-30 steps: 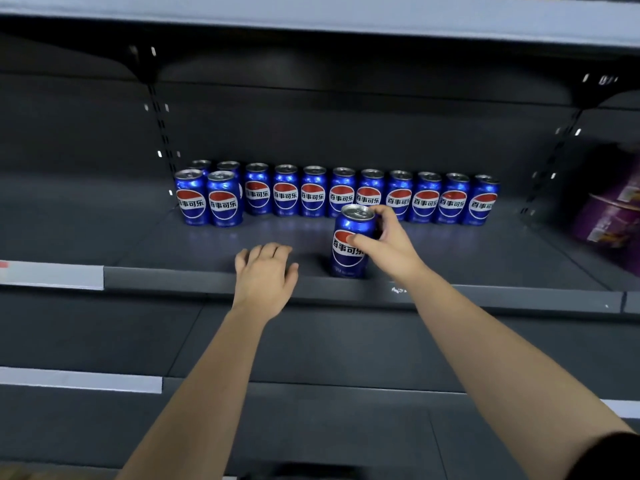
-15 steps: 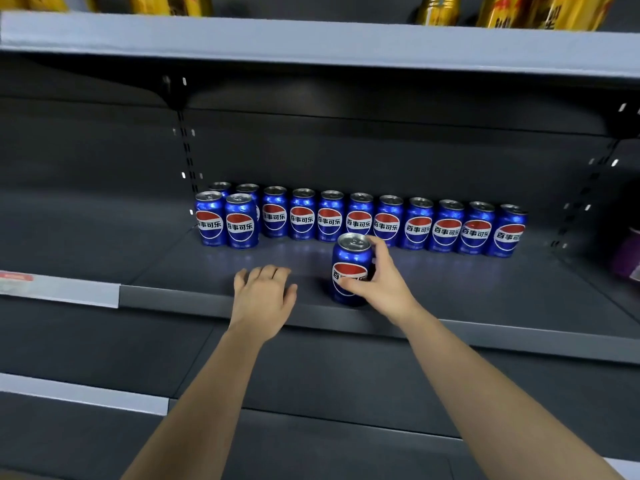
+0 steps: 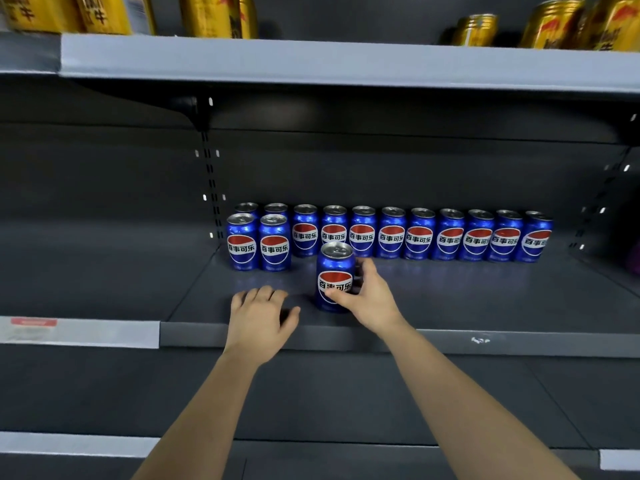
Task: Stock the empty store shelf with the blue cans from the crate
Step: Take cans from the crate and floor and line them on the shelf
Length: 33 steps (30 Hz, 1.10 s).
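Note:
My right hand (image 3: 370, 299) grips a blue can (image 3: 334, 271) that stands upright on the dark shelf (image 3: 485, 299), a little behind its front edge. My left hand (image 3: 259, 317) rests flat on the shelf's front edge just left of that can, holding nothing. Along the back of the shelf runs a row of several blue cans (image 3: 419, 235). Two more blue cans (image 3: 258, 244) stand in front of that row at its left end. The crate is out of view.
The shelf above (image 3: 346, 64) carries several golden cans (image 3: 214, 13). A dark upright post (image 3: 211, 188) stands at the left of the can row. A purple item (image 3: 635, 254) shows at the right edge. Lower shelves lie below my arms.
My right hand has moved the held can left and farther back, closer to the row. My view has tilted up, showing the golden cans. The left hand has stayed on the shelf edge.

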{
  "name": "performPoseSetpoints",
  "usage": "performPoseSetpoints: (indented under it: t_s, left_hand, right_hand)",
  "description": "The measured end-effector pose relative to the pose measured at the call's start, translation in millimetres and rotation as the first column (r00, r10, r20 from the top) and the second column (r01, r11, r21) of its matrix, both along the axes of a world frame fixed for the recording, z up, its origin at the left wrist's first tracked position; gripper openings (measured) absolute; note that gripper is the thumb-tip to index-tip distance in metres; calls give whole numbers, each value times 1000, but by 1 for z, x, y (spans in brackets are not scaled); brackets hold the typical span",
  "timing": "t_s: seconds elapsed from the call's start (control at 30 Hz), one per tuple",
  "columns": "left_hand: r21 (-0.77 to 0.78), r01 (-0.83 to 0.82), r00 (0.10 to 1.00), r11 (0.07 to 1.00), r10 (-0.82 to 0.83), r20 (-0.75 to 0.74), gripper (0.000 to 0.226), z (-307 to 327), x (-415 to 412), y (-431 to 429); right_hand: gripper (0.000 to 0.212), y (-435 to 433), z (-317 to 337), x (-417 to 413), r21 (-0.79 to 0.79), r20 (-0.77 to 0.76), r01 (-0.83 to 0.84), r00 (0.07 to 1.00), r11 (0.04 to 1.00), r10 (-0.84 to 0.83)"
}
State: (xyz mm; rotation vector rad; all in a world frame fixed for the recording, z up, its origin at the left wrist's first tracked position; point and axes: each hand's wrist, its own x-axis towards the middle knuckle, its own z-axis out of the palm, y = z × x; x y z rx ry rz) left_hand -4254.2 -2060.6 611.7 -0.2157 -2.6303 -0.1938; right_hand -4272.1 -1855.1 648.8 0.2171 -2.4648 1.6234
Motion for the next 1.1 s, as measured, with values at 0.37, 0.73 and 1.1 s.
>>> performPoseSetpoints:
  t_s: [0.37, 0.73, 1.1]
  left_hand:
    - [-1, -6, 997, 1000, 6, -72, 50, -7, -9, -18]
    - [50, -2, 996, 999, 7, -93, 46, -11, -13, -18]
    - [79, -9, 995, 997, 16, -96, 49, -13, -12, -19]
  right_hand:
    - [69, -42, 1, -18, 61, -26, 139, 990, 988, -137]
    - [57, -66, -2, -52, -63, 76, 215, 975, 974, -210]
    - [63, -84, -13, -89, -76, 68, 279, 959, 957, -274]
